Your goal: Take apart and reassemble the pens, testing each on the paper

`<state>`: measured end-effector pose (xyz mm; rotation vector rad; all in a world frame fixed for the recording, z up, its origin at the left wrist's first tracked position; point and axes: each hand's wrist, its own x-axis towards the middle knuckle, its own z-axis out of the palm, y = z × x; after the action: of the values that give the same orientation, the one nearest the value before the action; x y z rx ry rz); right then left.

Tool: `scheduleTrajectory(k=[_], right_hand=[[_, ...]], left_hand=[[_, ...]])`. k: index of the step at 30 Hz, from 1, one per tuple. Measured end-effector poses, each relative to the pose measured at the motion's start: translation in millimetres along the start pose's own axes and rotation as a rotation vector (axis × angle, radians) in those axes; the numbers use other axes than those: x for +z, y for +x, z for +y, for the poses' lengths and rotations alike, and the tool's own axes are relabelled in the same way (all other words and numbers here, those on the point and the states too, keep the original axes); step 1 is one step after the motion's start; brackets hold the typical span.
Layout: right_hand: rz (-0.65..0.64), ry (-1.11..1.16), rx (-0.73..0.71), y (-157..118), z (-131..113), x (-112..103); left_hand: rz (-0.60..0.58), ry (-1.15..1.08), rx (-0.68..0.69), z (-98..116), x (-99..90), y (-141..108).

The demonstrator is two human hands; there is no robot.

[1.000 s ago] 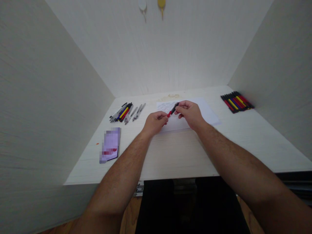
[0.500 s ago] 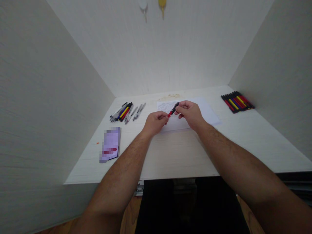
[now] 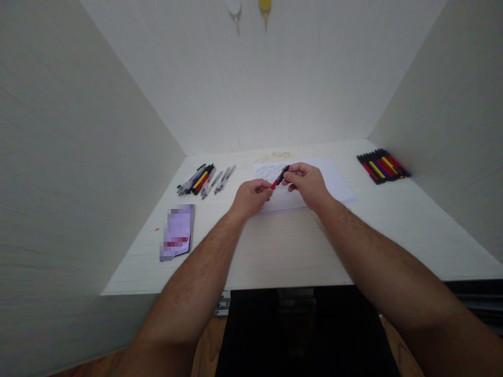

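Both hands hold one red and black pen [image 3: 280, 178] at a slant above white paper [image 3: 334, 180]. My left hand [image 3: 252, 198] is closed, its fingertips pinching the red lower end. The black upper end sits between the thumb and fingers of my right hand [image 3: 307, 181], which is closed too. Behind the pen, the paper's upper left part carries rows of handwriting. The fingers hide part of each end of the pen.
A pile of mixed pens [image 3: 198, 179] and several clear pens [image 3: 224, 179] lie at the left. A row of coloured pens [image 3: 382, 166] lies by the right wall. A purple, partly pixelated phone-like object [image 3: 178, 230] rests at the front left of the white table [image 3: 291, 256].
The view has shifted very slightly. Both hands keep the same grip on the pen, and nothing else has visibly moved.
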<state>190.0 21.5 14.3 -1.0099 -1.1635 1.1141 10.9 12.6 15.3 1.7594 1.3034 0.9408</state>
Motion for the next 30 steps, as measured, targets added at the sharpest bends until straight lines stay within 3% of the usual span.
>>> scheduleTrajectory(k=[30], right_hand=[[0.0,0.032,-0.006,-1.0,-1.5,0.9]], left_hand=[[-0.02,-0.094,0.004,-3.6,2.4,0.6]])
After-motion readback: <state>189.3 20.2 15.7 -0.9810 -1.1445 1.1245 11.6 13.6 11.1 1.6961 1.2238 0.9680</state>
